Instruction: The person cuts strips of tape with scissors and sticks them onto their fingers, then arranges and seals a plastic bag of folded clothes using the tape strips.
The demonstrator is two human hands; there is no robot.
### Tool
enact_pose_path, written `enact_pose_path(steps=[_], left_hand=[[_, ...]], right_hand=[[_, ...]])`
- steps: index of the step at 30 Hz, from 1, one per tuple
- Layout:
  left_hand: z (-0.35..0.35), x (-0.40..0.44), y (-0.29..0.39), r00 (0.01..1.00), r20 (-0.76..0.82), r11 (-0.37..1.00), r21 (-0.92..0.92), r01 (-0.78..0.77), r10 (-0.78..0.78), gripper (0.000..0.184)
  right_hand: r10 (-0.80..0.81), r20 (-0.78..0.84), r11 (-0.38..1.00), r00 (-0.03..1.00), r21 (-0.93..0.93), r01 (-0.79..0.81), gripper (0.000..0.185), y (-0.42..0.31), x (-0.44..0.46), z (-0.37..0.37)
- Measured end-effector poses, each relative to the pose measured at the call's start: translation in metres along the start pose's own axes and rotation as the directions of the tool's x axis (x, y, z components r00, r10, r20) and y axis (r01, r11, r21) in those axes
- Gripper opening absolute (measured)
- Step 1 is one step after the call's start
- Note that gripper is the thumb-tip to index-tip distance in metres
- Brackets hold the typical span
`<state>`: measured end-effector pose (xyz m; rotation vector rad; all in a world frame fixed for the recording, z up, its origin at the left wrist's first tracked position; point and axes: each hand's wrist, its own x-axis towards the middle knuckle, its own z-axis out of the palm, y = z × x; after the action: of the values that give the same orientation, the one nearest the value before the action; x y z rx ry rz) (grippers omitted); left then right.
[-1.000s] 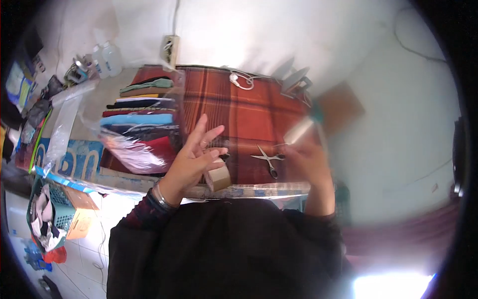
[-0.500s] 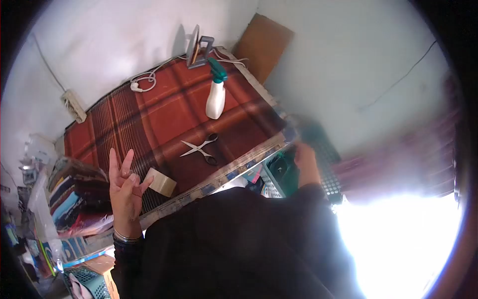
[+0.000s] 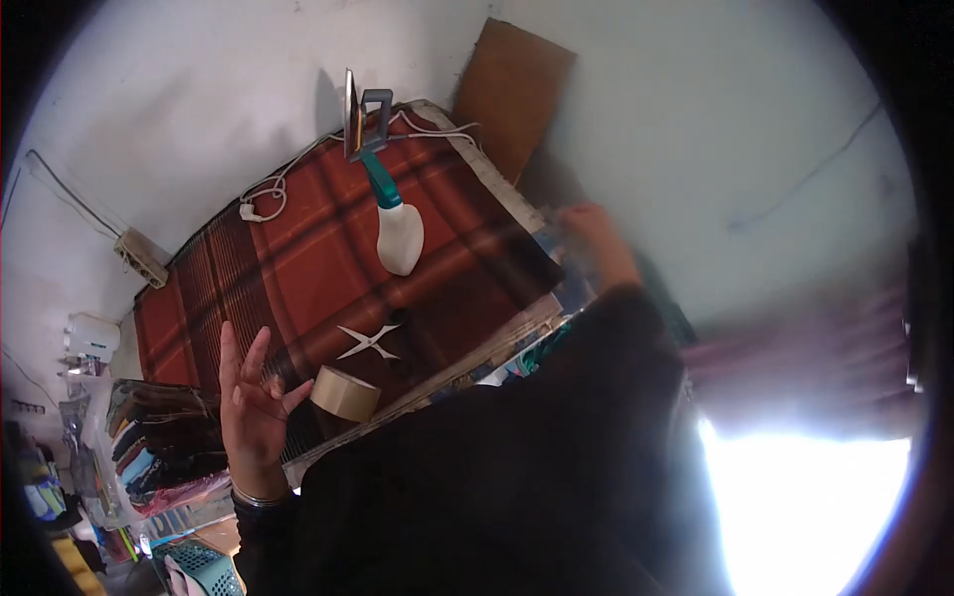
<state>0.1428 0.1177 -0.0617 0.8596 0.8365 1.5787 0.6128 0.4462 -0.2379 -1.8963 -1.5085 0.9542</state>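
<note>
Packing tape roll (image 3: 345,395) is sitting on our red plaid cloth (image 3: 318,263), close to the near edge of the counter (image 3: 497,194). We reckon it's fairly light and stiff, hard to squash and not really fragile, though the smooth outer band could be kinda slippery. Our pick for a hold would be the 2 flat sides, fingers on 1 and thumb on the other. Looks-wise it's a short, chunky tan cylinder with a paler rim; we can't make out a loose end.

As for our 2 hands: the left hand (image 3: 250,412) is up with fingers spread wide, thumb right beside the roll, and we can't tell if it's touching. The right hand (image 3: 596,243) is way off by the counter's right edge, too blurry for us to say if it's got anything. Open scissors (image 3: 370,343) lie just beyond the roll, then a white spray bottle (image 3: 400,241).
</note>
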Motion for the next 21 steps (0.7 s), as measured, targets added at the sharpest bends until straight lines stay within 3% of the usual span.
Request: enact_pose_path(steps=[4, 5, 7, 8, 9, 13, 14, 16, 18, 19, 20, 21], left_hand=[[0.015, 0.006, -0.008, 1.0, -0.004, 1.0, -0.013, -0.015, 0.015, 0.093], [0.019, 0.007, -0.009, 1.0, -0.021, 1.0, -0.006, -0.02, 0.02, 0.093], [0.023, 0.008, -0.008, 0.998, -0.056, 0.999, 0.034, -0.023, 0.025, 0.097], [0.023, 0.008, -0.008, 0.997, -0.072, 0.999, 0.039, -0.03, 0.033, 0.097], [0.022, 0.008, -0.009, 0.997, -0.064, 0.999, 0.027, -0.041, 0.043, 0.098], [0.028, 0.01, -0.009, 0.997, -0.062, 0.996, -0.07, -0.046, 0.041, 0.101], [0.029, 0.011, -0.01, 0.997, -0.07, 0.996, -0.072, -0.047, 0.042, 0.101], [0.028, 0.015, -0.014, 1.0, -0.017, 0.999, -0.047, -0.014, 0.013, 0.097], [0.03, 0.02, -0.017, 1.0, 0.017, 0.998, -0.069, 0.008, -0.007, 0.098], [0.031, 0.022, -0.019, 0.997, 0.061, 0.995, -0.093, 0.042, -0.037, 0.099], [0.033, 0.025, -0.021, 0.999, 0.029, 0.996, -0.087, 0.031, -0.028, 0.099], [0.036, 0.028, -0.024, 0.995, 0.073, 0.993, -0.085, 0.08, -0.074, 0.1]], right_hand=[[-0.1, 0.079, 0.985, 0.992, -0.131, 0.11, 0.043, -0.047, 0.031, 0.021], [-0.335, 0.051, 0.91, 0.941, -0.242, 0.337, 0.044, -0.047, 0.026, 0.024], [-0.561, 0.063, 0.765, 0.826, -0.341, 0.546, 0.044, -0.043, 0.046, 0.037], [-0.309, 0.165, 0.856, 0.937, -0.382, 0.349, 0.046, -0.038, 0.074, 0.049], [-0.031, 0.245, 0.883, 0.969, -0.448, 0.142, 0.049, -0.032, 0.097, 0.057], [0.041, 0.261, 0.941, 0.965, -0.334, 0.051, 0.058, -0.018, 0.094, 0.06], [0.011, 0.131, 0.868, 0.991, -0.494, 0.056, 0.062, -0.017, 0.088, 0.06], [-0.049, 0.018, 0.766, 0.999, -0.64, 0.049, 0.066, -0.033, 0.065, 0.056], [-0.188, -0.217, 0.895, 0.958, -0.439, 0.076, 0.064, -0.07, 0.038, 0.053], [-0.205, -0.191, 0.892, 0.96, -0.44, 0.103, 0.064, -0.099, 0.015, 0.05], [-0.228, 0.046, 0.965, 0.973, -0.124, 0.232, 0.059, -0.132, -0.017, 0.046], [-0.303, 0.265, 0.943, 0.915, 0.223, 0.247, 0.054, -0.158, -0.049, 0.047]])
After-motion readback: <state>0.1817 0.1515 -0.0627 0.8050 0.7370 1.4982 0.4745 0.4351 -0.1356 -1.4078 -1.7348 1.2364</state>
